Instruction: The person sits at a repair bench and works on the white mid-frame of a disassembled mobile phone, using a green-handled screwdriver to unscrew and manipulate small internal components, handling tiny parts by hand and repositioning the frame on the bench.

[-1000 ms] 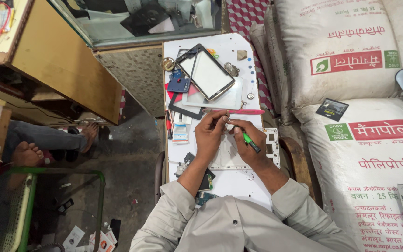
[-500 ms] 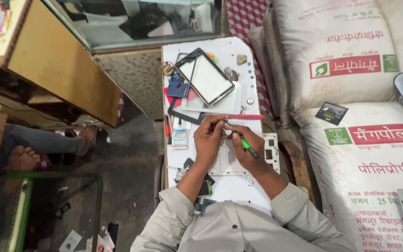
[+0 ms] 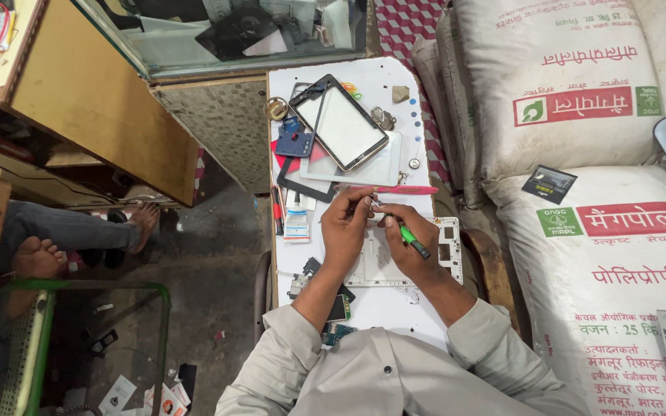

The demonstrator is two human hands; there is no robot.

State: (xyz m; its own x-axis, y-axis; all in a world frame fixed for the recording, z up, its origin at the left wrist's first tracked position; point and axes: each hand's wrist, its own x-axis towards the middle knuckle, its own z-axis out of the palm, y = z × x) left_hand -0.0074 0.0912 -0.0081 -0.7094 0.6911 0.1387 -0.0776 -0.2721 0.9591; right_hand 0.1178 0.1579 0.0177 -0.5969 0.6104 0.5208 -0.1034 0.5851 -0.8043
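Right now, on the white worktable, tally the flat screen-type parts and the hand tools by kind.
Tablet with dark bezel: 1
Loose glass or frame panels: 2
White tablet frame under the hands: 1
Green-handled screwdriver: 1
Pink strip tool: 1
Total: 6

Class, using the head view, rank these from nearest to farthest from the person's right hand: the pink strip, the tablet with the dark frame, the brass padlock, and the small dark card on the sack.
1. Pink strip: on the white table just beyond the right hand.
2. Tablet with the dark frame: farther up the table.
3. Small dark card: off to the right, on the sack.
4. Brass padlock: far upper left corner.

Tablet and card are close in rank.
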